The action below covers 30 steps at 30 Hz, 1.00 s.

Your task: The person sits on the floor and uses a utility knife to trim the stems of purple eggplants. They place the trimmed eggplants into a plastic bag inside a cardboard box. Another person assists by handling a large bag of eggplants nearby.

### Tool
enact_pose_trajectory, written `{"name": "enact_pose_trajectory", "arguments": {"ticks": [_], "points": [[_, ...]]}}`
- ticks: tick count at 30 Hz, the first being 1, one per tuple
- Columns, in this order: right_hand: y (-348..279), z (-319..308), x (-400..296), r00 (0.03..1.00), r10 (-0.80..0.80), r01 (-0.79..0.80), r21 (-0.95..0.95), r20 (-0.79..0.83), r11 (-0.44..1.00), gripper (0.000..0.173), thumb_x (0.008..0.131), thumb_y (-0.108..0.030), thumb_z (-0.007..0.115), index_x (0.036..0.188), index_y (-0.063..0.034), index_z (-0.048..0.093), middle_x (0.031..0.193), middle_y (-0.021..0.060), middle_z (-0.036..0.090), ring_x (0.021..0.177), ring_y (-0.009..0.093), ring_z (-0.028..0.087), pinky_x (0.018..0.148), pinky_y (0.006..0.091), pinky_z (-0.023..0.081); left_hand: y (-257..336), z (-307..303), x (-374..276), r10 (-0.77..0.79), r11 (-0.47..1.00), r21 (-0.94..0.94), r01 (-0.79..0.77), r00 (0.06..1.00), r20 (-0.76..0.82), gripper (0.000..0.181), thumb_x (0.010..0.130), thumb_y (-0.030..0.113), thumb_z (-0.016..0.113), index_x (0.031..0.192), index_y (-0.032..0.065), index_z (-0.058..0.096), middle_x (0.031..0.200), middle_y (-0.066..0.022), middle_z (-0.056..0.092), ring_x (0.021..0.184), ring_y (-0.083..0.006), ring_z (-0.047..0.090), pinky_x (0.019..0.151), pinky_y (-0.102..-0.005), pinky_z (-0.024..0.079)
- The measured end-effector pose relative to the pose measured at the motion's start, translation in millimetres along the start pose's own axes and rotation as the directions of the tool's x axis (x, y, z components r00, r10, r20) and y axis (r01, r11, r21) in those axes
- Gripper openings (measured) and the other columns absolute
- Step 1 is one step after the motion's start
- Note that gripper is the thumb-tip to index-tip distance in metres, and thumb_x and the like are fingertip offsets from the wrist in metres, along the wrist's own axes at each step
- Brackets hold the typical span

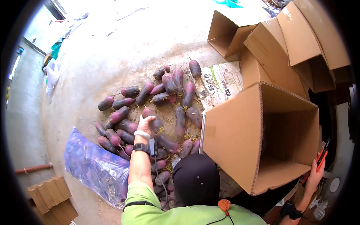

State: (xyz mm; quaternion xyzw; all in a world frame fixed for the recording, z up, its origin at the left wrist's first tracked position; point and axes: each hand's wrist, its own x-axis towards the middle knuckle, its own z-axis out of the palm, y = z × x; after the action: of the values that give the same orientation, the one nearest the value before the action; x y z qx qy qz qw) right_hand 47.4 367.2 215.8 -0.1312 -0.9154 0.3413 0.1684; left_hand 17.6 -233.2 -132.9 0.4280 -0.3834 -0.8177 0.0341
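My left hand (145, 124), with a white bracelet and a black watch at its wrist, is closed around a dark purple root vegetable (156, 125), like a purple radish. Many more purple roots (144, 93) lie about it on the concrete floor, some with thin tap roots and yellowish leaf stubs. On the right, a large open-topped cardboard box (230, 132) stands with its opening tilted towards the right. At its lower right edge my right hand (315, 175) grips an orange-and-black hand tool (322, 161); its working end cannot be made out.
A clear plastic bag (95, 168) packed with purplish things lies at lower left. Open cardboard boxes (270, 47) crowd the upper right. Flattened printed cardboard (222, 81) lies beside the roots. More cartons (50, 194) stand at lower left. A fan (334, 184) is at far right.
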Motion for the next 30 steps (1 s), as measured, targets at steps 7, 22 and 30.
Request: {"name": "enact_pose_trajectory", "arguments": {"ticks": [7,22,30], "points": [[-99.3,26.3,-39.3,0.959,-0.006,0.141,0.462,-0.283,0.875,0.037,0.098,-0.027,0.046,0.127,-0.0031,0.043,0.072,-0.0006,0.048,0.044,0.003,0.037,0.039,0.017,0.031,26.6,-20.4,-112.0,0.066,0.943,-0.331,-0.021,0.99,0.125,0.042,0.081,0.013,0.069,0.115,0.0171,0.046,0.099,-0.0039,0.057,0.093,-0.0243,0.058,0.084,-0.0474,0.049],[-160.8,137.8,-178.9,-0.092,-0.347,-0.392,0.286,0.933,0.874,0.021,0.095,-0.022,0.049,0.109,-0.0074,0.052,0.068,-0.0008,0.051,0.05,0.005,0.048,0.043,0.0222,0.04,17.8,14.7,-326.6,0.144,0.838,-0.539,0.086,0.918,0.37,0.053,0.093,0.051,0.044,0.133,0.0155,0.042,0.13,-0.0109,0.05,0.107,-0.0233,0.055,0.09,-0.0414,0.046],[-157.5,142.4,-189.3,-0.028,-0.382,-0.375,0.344,0.924,0.86,0.019,0.095,-0.022,0.049,0.105,-0.0065,0.052,0.066,-0.0004,0.051,0.049,0.006,0.048,0.042,0.0233,0.04,13.4,16.1,-334.1,0.122,0.84,-0.528,0.121,0.907,0.402,0.042,0.093,0.05,0.044,0.116,0.0158,0.053,0.116,-0.0054,0.059,0.1,-0.0221,0.057,0.088,-0.0415,0.046]]}}
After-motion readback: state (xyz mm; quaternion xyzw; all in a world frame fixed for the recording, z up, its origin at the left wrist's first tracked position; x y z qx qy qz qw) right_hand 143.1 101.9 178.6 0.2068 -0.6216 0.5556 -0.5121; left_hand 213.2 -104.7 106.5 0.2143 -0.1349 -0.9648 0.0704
